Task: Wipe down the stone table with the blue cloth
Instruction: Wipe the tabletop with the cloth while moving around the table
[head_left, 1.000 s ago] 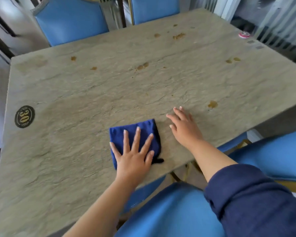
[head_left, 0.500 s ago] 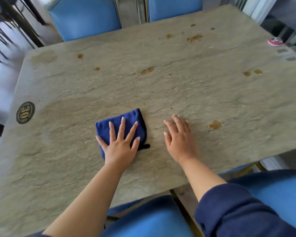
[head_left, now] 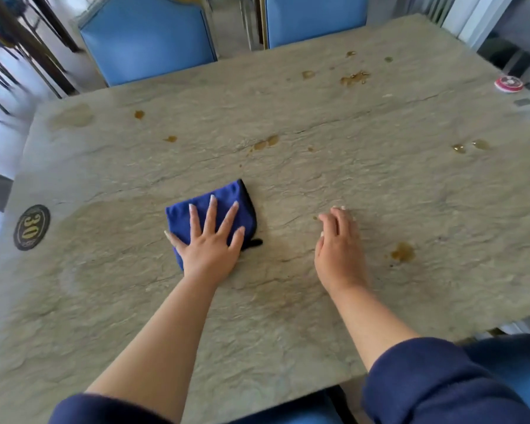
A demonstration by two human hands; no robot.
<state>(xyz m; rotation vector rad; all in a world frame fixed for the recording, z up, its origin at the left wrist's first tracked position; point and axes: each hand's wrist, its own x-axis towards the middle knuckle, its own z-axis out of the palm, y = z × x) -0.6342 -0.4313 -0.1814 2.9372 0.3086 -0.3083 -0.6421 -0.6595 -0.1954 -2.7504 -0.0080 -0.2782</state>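
1. Grey-green rough stone table (head_left: 349, 185): fills most of the view; its near-left and right edges are cut off by the frame.
2. Folded dark blue cloth (head_left: 224, 200): lies flat on the table, left of centre, partly hidden under the left hand; a small black tab sticks out at its near-right corner.
3. Left hand (head_left: 210, 243): pressed palm-down on the cloth, fingers straight and spread wide, forearm bare below a pushed-up dark blue sleeve (head_left: 104, 408).
4. Right hand (head_left: 338, 243): rests on the bare table just right of the cloth, apart from it, fingers together and loosely extended, holding nothing; fingertips slightly blurred.
5. Brown spill spots (head_left: 403, 251): scattered across the table, one just right of the right hand, others toward the far side.
6. Round black badge marked "30" (head_left: 31, 227): set on the table near its left edge; smaller lettering unreadable.
7. Small round red-and-white object (head_left: 508, 84): at the far-right table edge; too blurred to identify.
8. Two blue upholstered chairs (head_left: 147, 38): behind the far edge, tops cut off.
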